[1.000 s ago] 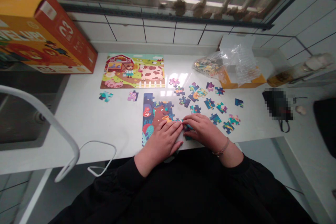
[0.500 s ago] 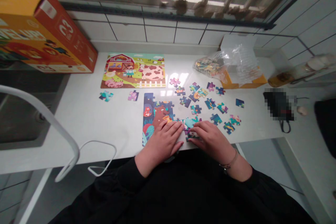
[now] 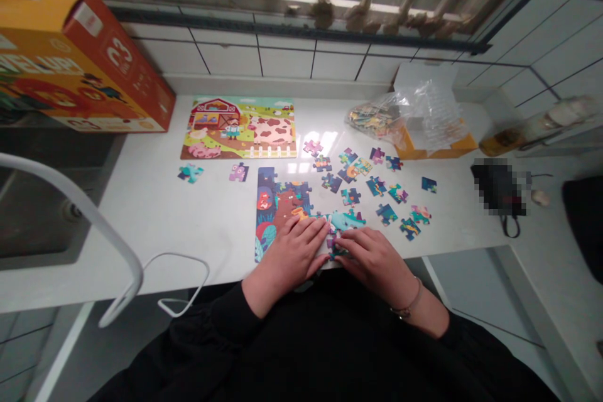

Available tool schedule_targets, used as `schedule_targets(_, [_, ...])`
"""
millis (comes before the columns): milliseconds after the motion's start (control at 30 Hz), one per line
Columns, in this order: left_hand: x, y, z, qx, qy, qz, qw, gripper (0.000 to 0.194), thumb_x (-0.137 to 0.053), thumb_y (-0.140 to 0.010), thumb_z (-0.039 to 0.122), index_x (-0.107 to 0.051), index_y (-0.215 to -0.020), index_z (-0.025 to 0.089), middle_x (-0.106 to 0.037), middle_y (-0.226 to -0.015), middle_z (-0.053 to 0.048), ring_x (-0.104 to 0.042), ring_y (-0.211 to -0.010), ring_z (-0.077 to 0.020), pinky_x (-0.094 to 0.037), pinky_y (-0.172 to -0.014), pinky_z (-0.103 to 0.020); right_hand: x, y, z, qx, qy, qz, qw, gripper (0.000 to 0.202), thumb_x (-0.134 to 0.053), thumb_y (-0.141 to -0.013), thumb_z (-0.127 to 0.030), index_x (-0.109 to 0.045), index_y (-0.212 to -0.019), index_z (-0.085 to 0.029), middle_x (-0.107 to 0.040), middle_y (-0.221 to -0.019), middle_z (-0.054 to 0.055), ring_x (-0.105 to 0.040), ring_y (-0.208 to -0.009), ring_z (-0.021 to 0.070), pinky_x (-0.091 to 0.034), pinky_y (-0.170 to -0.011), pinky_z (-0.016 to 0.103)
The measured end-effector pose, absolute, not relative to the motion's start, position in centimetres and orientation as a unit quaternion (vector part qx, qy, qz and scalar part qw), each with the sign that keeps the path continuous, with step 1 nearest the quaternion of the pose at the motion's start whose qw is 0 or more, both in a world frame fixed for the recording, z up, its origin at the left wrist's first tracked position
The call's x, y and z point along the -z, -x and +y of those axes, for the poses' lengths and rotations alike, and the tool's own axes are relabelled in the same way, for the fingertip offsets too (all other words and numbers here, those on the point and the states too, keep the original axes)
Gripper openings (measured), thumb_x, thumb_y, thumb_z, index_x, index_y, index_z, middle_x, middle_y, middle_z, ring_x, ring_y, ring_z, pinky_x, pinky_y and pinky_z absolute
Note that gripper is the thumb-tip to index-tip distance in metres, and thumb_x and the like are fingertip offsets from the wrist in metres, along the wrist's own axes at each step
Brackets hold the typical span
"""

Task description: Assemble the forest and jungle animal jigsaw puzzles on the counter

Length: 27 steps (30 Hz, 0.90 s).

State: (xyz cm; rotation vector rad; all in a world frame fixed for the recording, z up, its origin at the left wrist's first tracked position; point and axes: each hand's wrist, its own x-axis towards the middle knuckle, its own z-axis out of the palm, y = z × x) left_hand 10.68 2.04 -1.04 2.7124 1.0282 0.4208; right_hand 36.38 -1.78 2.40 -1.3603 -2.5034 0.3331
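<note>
A partly joined jigsaw puzzle (image 3: pixel 288 196) with a brown bear lies near the counter's front edge. My left hand (image 3: pixel 301 244) rests flat over its lower part, fingers stretched out and covering some pieces. My right hand (image 3: pixel 370 252) is closed on a dark purple and green puzzle piece (image 3: pixel 335 249), close to the left fingertips and just below a teal section (image 3: pixel 347 220). Part of that piece is hidden under the right fingers. Several loose puzzle pieces (image 3: pixel 375 186) are scattered beyond and to the right of my right hand.
Behind lies a finished farm puzzle (image 3: pixel 238 129). Two single pieces, teal (image 3: pixel 190 173) and pink (image 3: pixel 239 171), sit left. A bag of pieces (image 3: pixel 374 118) leans by a yellow box (image 3: pixel 440 149). A big orange box (image 3: pixel 117 63) and a white curved stand (image 3: pixel 94 213) are at left.
My right hand has shifted slightly left and down with the piece, towards my left fingertips, uncovering more of the teal section. My left hand stays in place.
</note>
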Motion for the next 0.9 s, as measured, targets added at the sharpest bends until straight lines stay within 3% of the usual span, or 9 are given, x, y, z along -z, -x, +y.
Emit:
schedule_targets(200, [1.0, -10.8, 2.0, -0.141, -0.92, 0.351, 0.098, 0.06, -0.055, -0.114, 0.05, -0.053, -0.166, 0.02, -0.061, -0.168, -0.011, -0.057, -0.148, -0.0315, -0.03, -0.13, -0.053, -1.6, -36.4, -1.1, -0.096, 0.501, -0.849, 0.138, 0.047, -0.07, -0.108, -0.029, -0.066, -0.154, -0.022, -0.068, -0.156, 0.016, -0.065, -0.142, 0.037, -0.059, -0.118, 0.061])
schedule_targets(533, [1.0, -10.5, 2.0, -0.143, -0.922, 0.349, 0.091, 0.065, -0.061, -0.111, 0.05, -0.051, -0.169, 0.023, -0.063, -0.164, -0.012, -0.059, -0.146, -0.0319, -0.034, -0.129, -0.051, -0.7, -36.3, -1.0, -0.117, 0.485, -0.853, 0.156, 0.055, -0.067, -0.108, -0.025, -0.06, -0.163, -0.022, -0.066, -0.16, 0.015, -0.062, -0.148, 0.035, -0.058, -0.123, 0.062])
schedule_targets(633, [0.8, -10.4, 2.0, -0.143, -0.921, 0.351, 0.094, 0.061, -0.058, -0.113, 0.05, -0.053, -0.167, 0.022, -0.063, -0.164, -0.011, -0.059, -0.146, -0.0315, -0.034, -0.129, -0.052, -0.9, -36.1, -0.9, -0.121, 0.473, -0.857, 0.163, 0.052, -0.066, -0.108, -0.024, -0.062, -0.16, -0.022, -0.067, -0.158, 0.015, -0.062, -0.147, 0.0347, -0.058, -0.122, 0.061])
schedule_targets(767, [0.6, -10.4, 2.0, -0.142, -0.919, 0.353, 0.103, 0.058, -0.057, -0.114, 0.05, -0.054, -0.166, 0.023, -0.062, -0.166, -0.01, -0.058, -0.147, -0.031, -0.034, -0.129, -0.051, -1.6, -36.7, -1.5, -0.11, 0.477, -0.856, 0.167, 0.036, -0.069, -0.108, -0.028, -0.071, -0.144, -0.024, -0.076, -0.138, 0.014, -0.071, -0.126, 0.0331, -0.063, -0.109, 0.057])
schedule_targets(900, [0.4, -10.4, 2.0, -0.14, -0.919, 0.353, 0.105, 0.058, -0.059, -0.113, 0.05, -0.055, -0.164, 0.021, -0.062, -0.166, -0.011, -0.058, -0.147, -0.0316, -0.034, -0.129, -0.052, -1.7, -37.6, -2.5, -0.114, 0.477, -0.857, 0.157, 0.044, -0.076, -0.105, -0.034, -0.068, -0.147, -0.025, -0.075, -0.14, 0.014, -0.07, -0.125, 0.0348, -0.062, -0.107, 0.058])
